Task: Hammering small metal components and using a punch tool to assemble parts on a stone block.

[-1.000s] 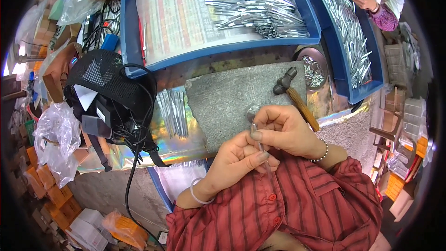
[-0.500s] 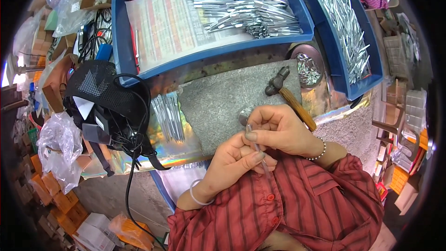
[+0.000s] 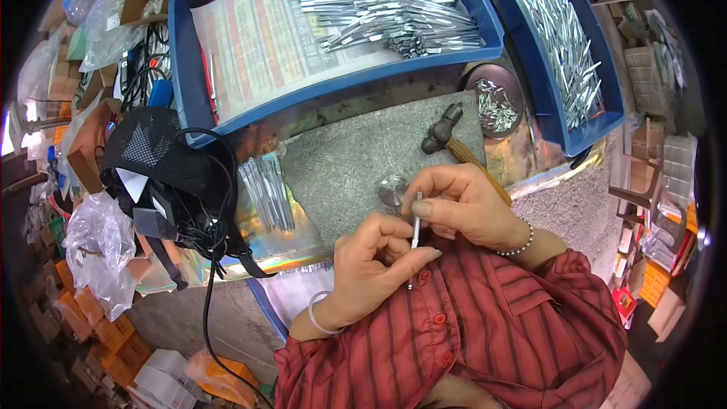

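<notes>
A slender silver metal rod (image 3: 416, 233) stands nearly upright between my two hands, just in front of the red striped shirt. My right hand (image 3: 462, 208) pinches its upper end between thumb and fingers. Lower down, my left hand (image 3: 371, 261) has its thumb and curled fingers closed about the rod. Beyond my hands lies a grey stone slab (image 3: 333, 174). A round metal disc (image 3: 393, 189) rests on the slab close to my right fingertips. A hammer (image 3: 447, 132) lies on the slab's right side, its wooden handle running toward my right hand.
Large blue trays (image 3: 333, 79) at the back hold many similar metal rods. A round dish (image 3: 496, 83) of small metal pieces stands right of the slab. Left of it lie a row of rods (image 3: 266, 193) and a black mesh bag (image 3: 151, 144) with cables. Boxes and plastic bags crowd the left.
My left hand has shifted slightly down and left, leaving more of the rod showing. The rod has turned more upright. The view has shifted a little, and the disc is now uncovered.
</notes>
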The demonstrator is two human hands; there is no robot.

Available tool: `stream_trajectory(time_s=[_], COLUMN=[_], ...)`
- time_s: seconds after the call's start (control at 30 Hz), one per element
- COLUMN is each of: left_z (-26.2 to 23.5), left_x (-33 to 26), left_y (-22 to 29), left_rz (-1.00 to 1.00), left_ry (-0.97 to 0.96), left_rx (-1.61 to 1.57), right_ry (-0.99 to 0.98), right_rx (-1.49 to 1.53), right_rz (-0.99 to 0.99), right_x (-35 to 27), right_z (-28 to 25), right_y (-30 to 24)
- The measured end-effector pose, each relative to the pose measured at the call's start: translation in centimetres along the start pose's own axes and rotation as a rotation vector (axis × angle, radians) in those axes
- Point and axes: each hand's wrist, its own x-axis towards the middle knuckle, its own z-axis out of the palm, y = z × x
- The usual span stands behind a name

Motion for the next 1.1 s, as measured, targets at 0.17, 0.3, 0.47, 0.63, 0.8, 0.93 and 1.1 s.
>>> stream_trajectory(time_s=[0.17,0.3,0.47,0.63,0.8,0.93,1.1], left_z=[0.2,0.4,0.3,0.0,-0.6,-1.0,-1.4], left_x=[0.1,0.2,0.3,0.2,0.3,0.1,-0.3], left_y=[0.5,-0.1,0.3,-0.2,-0.7,-1.1,-1.3], left_rz=[-0.041,-0.074,-0.153,-0.246,-0.265,-0.276,-0.284], left_ry=[-0.002,0.021,-0.047,-0.159,-0.277,-0.281,-0.288], left_rx=[-0.027,-0.159,-0.27,-0.495,-0.592,-0.631,-0.658], right_ry=[-0.007,-0.016,-0.023,-0.014,-0.048,-0.057,-0.043], right_rx=[0.043,0.066,0.075,0.013,-0.009,-0.029,-0.016], right_rz=[0.036,0.04,0.043,-0.01,-0.019,0.006,0.027], right_x=[0.0,0.1,0.2,0.3,0.8,1.1,1.2], right_z=[-0.3,-0.4,-0.6,-0.1,0.0,0.4,1.0], right_y=[0.3,0.7,0.8,0.4,0.9,0.5,0.6])
